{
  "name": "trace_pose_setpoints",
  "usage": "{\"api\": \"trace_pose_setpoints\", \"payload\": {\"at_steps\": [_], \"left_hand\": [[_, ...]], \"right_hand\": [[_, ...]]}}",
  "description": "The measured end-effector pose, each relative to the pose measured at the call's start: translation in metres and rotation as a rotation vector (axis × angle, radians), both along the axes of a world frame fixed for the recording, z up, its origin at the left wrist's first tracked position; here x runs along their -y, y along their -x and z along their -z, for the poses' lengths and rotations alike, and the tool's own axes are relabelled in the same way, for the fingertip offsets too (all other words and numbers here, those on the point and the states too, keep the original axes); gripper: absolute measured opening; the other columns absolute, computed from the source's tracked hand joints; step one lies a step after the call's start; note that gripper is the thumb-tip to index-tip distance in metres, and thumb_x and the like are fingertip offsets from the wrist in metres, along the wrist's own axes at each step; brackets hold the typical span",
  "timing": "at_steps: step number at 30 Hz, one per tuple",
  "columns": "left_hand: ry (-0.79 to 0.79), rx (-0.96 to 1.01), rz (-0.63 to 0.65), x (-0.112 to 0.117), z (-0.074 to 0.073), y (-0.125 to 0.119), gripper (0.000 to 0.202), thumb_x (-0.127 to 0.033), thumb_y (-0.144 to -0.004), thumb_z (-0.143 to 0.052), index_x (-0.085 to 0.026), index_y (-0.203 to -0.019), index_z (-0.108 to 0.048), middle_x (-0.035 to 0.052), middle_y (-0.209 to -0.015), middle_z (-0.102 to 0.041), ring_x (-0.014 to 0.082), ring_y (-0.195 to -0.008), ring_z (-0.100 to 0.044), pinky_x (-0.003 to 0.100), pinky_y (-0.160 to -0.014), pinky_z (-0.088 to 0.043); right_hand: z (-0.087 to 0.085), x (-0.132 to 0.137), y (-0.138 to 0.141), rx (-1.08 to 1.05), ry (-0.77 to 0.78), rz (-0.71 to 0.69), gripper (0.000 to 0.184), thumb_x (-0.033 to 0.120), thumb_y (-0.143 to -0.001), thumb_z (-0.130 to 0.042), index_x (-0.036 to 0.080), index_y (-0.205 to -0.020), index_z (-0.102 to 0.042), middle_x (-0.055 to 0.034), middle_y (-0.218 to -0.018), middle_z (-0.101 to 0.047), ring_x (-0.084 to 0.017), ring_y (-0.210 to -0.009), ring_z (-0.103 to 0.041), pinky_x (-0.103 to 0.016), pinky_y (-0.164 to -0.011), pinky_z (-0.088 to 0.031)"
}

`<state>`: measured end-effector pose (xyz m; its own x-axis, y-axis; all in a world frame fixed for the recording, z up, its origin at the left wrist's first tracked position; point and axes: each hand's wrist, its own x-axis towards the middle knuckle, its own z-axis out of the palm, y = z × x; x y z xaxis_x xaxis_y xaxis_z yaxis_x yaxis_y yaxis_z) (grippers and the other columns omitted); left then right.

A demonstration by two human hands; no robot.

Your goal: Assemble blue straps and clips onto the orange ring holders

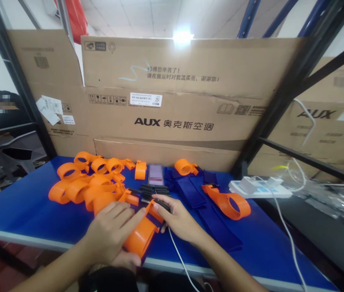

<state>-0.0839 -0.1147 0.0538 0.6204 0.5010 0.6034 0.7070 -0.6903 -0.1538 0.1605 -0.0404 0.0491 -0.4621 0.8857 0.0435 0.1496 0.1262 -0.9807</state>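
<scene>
Hands (111,229) (179,217) work over blue tabletop (22,207) (cardboard (175,107) behind).

1. Orange ring-shaped pieces (141,238): one at the hands, three set apart, at least eight clustered at left; overlaps hide the exact total.
2. The worker's hands: two, left hand (109,227) and right hand (179,219).
3. Black-handled tool (162,204): one.
4. Dark blue strips (219,229): at least two, some stacked.
5. Black sticks (153,189): several, too jumbled to count.
6. Phone-like device (155,174): one.
7. Power strip (281,192): one; adapters (248,185): two.
8. Other person (9,115): one.
</scene>
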Motion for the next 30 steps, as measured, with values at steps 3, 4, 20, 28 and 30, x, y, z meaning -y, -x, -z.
{"api": "trace_pose_setpoints", "payload": {"at_steps": [3, 4, 20, 28, 30], "left_hand": [[-0.014, -0.008, -0.001, -0.007, 0.001, 0.005, 0.093, -0.081, -0.089, -0.026, -0.011, -0.144, -0.052, 0.0171, -0.111, -0.072, 0.0346, -0.103, -0.066, 0.051, -0.093, -0.049], [-0.020, -0.007, -0.006, -0.008, 0.002, 0.006, 0.093, -0.081, -0.089, -0.026, -0.011, -0.144, -0.052, 0.0173, -0.111, -0.072, 0.0347, -0.103, -0.066, 0.051, -0.093, -0.049], [-0.109, -0.070, 0.023, -0.007, 0.017, 0.007, 0.049, -0.052, -0.093, -0.056, -0.014, -0.121, -0.067, 0.0132, -0.098, -0.074, 0.0277, -0.090, -0.070, 0.043, -0.082, -0.055], [-0.011, -0.010, -0.020, -0.014, 0.013, 0.002, 0.070, -0.070, -0.092, -0.041, -0.013, -0.125, -0.065, 0.0154, -0.100, -0.072, 0.0299, -0.090, -0.069, 0.044, -0.083, -0.052], [0.032, 0.022, -0.017, -0.017, 0.015, 0.000, 0.079, -0.076, -0.090, -0.034, -0.013, -0.128, -0.064, 0.0156, -0.100, -0.072, 0.0312, -0.093, -0.068, 0.045, -0.086, -0.051]], "right_hand": [[-0.003, -0.006, -0.006, -0.028, -0.007, 0.005, 0.052, 0.045, -0.089, -0.069, 0.020, -0.134, -0.060, -0.0065, -0.098, -0.073, -0.011, -0.047, -0.062, -0.026, -0.045, -0.056], [-0.004, -0.008, -0.009, -0.034, -0.006, 0.006, 0.051, 0.045, -0.089, -0.069, 0.021, -0.134, -0.061, -0.0066, -0.099, -0.073, -0.011, -0.048, -0.062, -0.027, -0.046, -0.057], [-0.017, -0.012, -0.022, -0.116, 0.034, 0.001, 0.053, 0.047, -0.088, -0.071, 0.023, -0.134, -0.060, -0.0044, -0.095, -0.073, -0.011, -0.049, -0.062, -0.027, -0.048, -0.057], [-0.019, -0.018, -0.018, -0.155, 0.036, -0.025, 0.055, 0.046, -0.087, -0.072, 0.023, -0.136, -0.060, -0.0067, -0.102, -0.074, -0.011, -0.052, -0.060, -0.026, -0.047, -0.056], [-0.023, -0.021, -0.017, -0.152, 0.007, -0.043, 0.053, 0.045, -0.086, -0.073, 0.024, -0.134, -0.062, -0.0061, -0.102, -0.073, -0.012, -0.057, -0.061, -0.024, -0.047, -0.054]]}}
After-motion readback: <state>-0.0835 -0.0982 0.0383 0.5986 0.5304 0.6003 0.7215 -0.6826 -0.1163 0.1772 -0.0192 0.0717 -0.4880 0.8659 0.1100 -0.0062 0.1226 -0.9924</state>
